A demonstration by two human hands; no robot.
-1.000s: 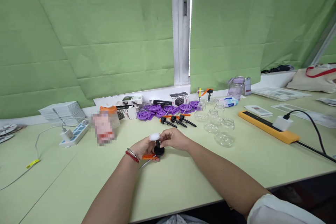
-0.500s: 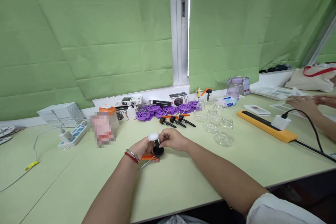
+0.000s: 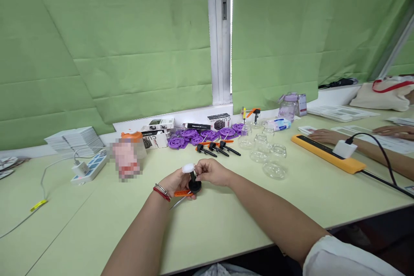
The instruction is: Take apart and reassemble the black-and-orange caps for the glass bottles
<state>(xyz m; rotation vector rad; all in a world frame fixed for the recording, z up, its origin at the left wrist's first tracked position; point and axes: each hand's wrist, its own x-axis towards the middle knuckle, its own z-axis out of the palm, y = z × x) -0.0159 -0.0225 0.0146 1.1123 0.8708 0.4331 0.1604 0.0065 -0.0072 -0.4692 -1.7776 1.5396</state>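
My left hand (image 3: pixel 174 182) is closed around a black cap-like part (image 3: pixel 194 186) with a round base and an upright stem. Along its left side lies an orange lever (image 3: pixel 183 193), and a thin metal rod (image 3: pixel 177 202) slants down from it. A white rounded piece (image 3: pixel 188 168) shows at the top by my left thumb; whether it is a thumb covering or part of the assembly I cannot tell. My right hand (image 3: pixel 211 171) pinches at the stem from the right, its fingertips partly hidden. Several similar black parts with orange levers (image 3: pixel 213 148) lie farther back.
Clear jars (image 3: pixel 274 170) stand right of centre, before a yellow power strip (image 3: pixel 326 155). Purple discs (image 3: pixel 194 138) and boxes (image 3: pixel 157 140) line the wall. A white power strip (image 3: pixel 90 171) sits left. A co-worker's hand (image 3: pixel 326 136) rests at the right.
The co-worker's hand has moved left across the table, close behind the yellow power strip. My hands keep almost the same position and grip.
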